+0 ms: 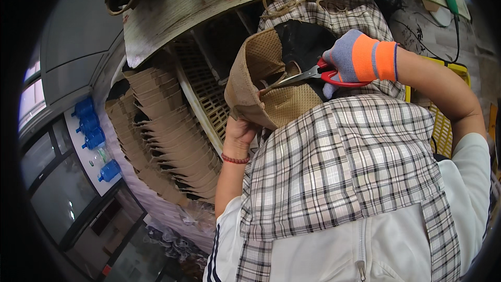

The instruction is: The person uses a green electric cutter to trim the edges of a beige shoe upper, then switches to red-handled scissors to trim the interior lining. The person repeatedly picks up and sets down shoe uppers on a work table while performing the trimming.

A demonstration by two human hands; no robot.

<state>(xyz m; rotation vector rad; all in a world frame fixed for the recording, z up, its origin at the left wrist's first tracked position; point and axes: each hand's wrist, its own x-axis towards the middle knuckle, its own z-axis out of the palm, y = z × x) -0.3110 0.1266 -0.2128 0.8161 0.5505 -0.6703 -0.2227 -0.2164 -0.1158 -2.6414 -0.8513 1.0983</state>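
My left hand (239, 133), bare with a red bead bracelet at the wrist, grips a tan mesh shoe upper (255, 81) from below. My right hand (355, 60) wears a grey and orange glove and holds red-handled scissors (313, 73). The scissor blades point left and reach the inner edge of the shoe upper, near its opening. A checked apron (339, 162) covers my lap beneath both hands.
A long row of stacked tan shoe uppers (167, 141) lies to the left beside a cream plastic crate (206, 91). A wood-grain table edge (209, 0) curves across the top. Yellow crate (443, 125) sits at right. Blue water bottles (91, 130) stand far left.
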